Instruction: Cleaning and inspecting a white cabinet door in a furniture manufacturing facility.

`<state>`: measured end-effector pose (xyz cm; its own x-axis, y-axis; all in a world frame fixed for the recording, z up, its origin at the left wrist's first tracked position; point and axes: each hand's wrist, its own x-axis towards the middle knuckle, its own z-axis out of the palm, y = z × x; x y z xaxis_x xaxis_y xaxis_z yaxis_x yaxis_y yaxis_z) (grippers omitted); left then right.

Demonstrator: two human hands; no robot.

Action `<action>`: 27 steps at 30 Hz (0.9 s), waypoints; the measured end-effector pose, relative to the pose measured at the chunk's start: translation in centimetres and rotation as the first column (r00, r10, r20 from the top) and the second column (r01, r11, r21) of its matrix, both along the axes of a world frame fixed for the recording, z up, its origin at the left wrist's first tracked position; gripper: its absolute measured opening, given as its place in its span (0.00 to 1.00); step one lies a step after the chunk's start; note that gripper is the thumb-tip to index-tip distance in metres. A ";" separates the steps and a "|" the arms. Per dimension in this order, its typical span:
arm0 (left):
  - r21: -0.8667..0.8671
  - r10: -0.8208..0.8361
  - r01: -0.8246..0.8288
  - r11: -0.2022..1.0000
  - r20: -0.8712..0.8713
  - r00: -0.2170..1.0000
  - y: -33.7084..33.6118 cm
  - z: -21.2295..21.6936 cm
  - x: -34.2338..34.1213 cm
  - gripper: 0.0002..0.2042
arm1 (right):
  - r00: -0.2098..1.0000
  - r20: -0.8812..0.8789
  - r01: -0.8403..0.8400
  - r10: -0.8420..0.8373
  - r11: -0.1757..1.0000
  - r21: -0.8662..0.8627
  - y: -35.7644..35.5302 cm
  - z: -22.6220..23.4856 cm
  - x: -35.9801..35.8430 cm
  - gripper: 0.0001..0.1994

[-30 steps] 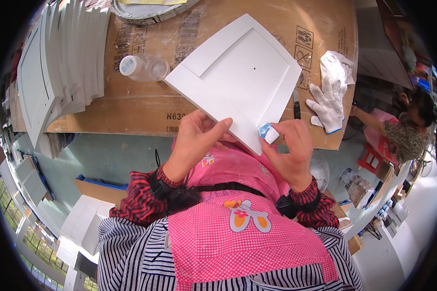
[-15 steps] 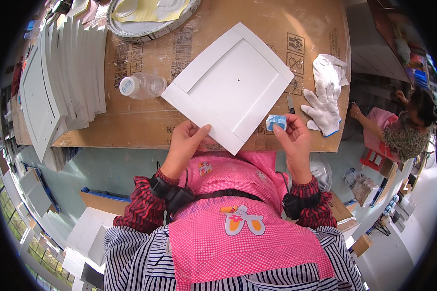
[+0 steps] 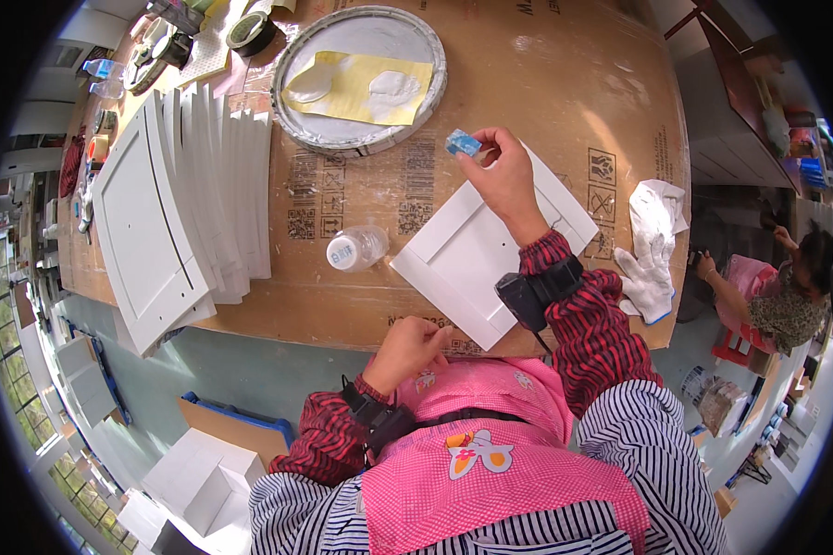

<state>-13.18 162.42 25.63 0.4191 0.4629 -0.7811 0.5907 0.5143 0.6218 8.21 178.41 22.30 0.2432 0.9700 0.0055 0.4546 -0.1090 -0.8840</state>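
A white framed panel point(image 3: 467, 245) with a small dark hole lies on the cardboard-covered table. My right hand point(image 3: 507, 183) pinches a small blue and whitish flat piece point(image 3: 463, 141) above the panel's far corner; its exact kind is unclear. The right forearm hides part of the panel. My left hand point(image 3: 405, 351) is curled at the table's front edge, just off the panel's near left side, with nothing visible in its fingers. Beyond the blue piece sits a round lid-like tray point(image 3: 310, 136) carrying a yellow sheet point(image 3: 352, 92) with white paste on it.
A clear bottle point(image 3: 359, 248) with a white cap lies left of the panel. White panels point(image 3: 153, 222) stand stacked at the left. Pale work gloves point(image 3: 648, 273) lie at the right edge. Tape rolls point(image 3: 251, 33) sit far left. Another person point(image 3: 787, 287) works at the right.
My right hand has carried the blue piece away from me and leftward, toward the round tray. My left hand has let go of the panel's near edge. The view has shifted.
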 end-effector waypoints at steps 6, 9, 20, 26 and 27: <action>0.057 0.030 -0.034 0.998 0.078 0.996 0.0 -0.7 -1.2 0.16 | 0.971 0.212 0.066 -0.114 0.973 0.222 7.6 -2.0 -6.9 0.15; 0.022 0.016 -0.019 1.000 0.114 0.993 0.2 -1.2 -1.1 0.15 | 0.871 0.475 0.042 -0.127 0.982 0.186 8.6 -3.7 -8.6 0.18; -0.144 -0.008 0.020 0.989 0.082 0.997 2.7 -2.6 -4.2 0.17 | 0.896 0.426 0.166 -0.129 0.985 -0.052 -10.7 1.4 4.1 0.12; -0.175 0.093 -0.070 0.982 0.123 0.988 2.8 -3.1 -3.9 0.16 | 0.734 0.672 0.153 -0.094 0.988 -0.029 -14.5 -1.9 7.7 0.23; -0.162 0.097 -0.075 0.984 0.132 0.987 2.7 -3.0 -4.0 0.16 | 0.690 0.723 0.136 -0.026 0.986 -0.094 -14.4 -1.9 6.7 0.26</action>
<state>-17.16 165.09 22.64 0.4925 0.3786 -0.7836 0.4539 0.6564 0.6025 14.91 164.04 20.38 0.2961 0.9511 0.0882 0.9272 -0.2641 -0.2657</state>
